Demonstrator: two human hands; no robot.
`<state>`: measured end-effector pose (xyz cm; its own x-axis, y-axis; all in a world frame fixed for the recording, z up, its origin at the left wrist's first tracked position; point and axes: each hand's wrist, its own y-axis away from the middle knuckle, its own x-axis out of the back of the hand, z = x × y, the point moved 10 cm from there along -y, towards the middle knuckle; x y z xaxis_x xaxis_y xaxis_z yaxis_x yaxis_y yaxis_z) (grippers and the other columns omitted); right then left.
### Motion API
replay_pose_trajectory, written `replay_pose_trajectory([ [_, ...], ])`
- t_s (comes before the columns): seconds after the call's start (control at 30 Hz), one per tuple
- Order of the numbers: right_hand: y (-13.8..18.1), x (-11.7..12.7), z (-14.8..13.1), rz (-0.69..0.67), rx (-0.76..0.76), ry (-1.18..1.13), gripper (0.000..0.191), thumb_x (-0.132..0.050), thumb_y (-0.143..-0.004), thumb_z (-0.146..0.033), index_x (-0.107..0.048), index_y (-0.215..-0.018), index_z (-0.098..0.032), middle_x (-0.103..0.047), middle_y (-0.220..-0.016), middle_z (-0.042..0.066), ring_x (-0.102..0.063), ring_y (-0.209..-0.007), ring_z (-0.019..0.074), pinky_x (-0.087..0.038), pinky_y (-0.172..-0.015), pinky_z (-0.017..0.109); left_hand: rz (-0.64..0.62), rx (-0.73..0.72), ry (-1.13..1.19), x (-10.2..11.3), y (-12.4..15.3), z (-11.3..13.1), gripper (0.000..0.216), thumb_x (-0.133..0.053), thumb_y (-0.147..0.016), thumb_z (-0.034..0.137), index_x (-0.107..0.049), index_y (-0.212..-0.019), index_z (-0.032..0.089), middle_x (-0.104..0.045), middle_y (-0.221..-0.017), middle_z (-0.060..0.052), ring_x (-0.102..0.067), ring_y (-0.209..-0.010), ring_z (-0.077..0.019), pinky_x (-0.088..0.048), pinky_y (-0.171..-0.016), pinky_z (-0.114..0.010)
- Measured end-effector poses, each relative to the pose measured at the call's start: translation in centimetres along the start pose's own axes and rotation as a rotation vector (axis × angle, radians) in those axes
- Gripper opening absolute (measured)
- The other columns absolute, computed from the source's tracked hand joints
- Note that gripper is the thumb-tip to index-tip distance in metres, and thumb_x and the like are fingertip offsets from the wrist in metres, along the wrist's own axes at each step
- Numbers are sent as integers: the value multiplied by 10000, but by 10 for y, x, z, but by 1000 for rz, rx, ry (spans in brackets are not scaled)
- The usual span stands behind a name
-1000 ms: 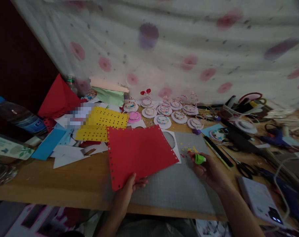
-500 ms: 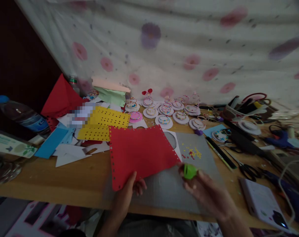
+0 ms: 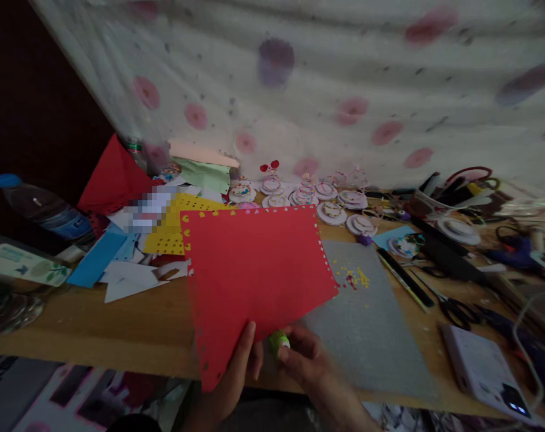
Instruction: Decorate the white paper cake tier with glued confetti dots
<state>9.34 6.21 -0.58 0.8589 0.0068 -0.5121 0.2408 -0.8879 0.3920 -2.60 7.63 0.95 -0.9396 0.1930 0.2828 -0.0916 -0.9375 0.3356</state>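
While held, red paper (image 3: 254, 270) shows punched edges.

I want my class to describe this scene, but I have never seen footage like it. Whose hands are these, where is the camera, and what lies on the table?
There is no machine here. One person wears a camera on the head, looking forward and down at their own bare hands. The left hand holds a red paper sheet with punched edges. The right hand grips a small green tool, probably a punch, at the sheet's lower edge. On the wooden table lie a grey mat, yellow punched paper, round paper decorations, scissors and a water bottle.
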Motion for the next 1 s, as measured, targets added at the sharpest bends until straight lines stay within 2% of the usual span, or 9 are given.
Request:
replay_pose_trajectory([
  [0.2, 4, 2, 0, 1, -4, -2, 301, -818, -655, -424, -721, -830, -199, -615, -768, 0, -521, -688, 108, -423, -604, 204, 28, -47, -28, -1, 2, 5, 670, -309, -908, 597, -393, -366, 212, -367, -409, 29, -384, -447, -127, -370, -673, -276],
  [0.43, 6, -2, -6, -3, -3, -48, 275, -820, -655, -417, -739, -811, -206, -608, -743, -2, -514, -663, 106, -421, -578, 205, 13, -11, 12, -4, 1, 5, 669, -283, -885, 645, -392, -380, 219, -365, -423, 24, -394, -452, -132, -377, -617, -270],
  [0.77, 5, 0, -3, 35, -39, -182, 291, -840, -650, -345, -749, -887, -202, -675, -836, 25, -569, -698, 113, -449, -604, 207, -128, 52, 29, -19, 6, 4, 647, -269, -872, 661, -381, -405, 226, -354, -439, 25, -380, -472, -137, -392, -635, -267],
  [1.0, 4, 4, 3, 4, -62, -277, 194, -819, -694, -308, -757, -840, -195, -691, -847, 20, -573, -683, 93, -457, -608, 192, -249, 66, -51, -28, 8, 9, 671, -169, -856, 704, -363, -425, 228, -364, -462, 19, -385, -497, -139, -392, -673, -275],
])
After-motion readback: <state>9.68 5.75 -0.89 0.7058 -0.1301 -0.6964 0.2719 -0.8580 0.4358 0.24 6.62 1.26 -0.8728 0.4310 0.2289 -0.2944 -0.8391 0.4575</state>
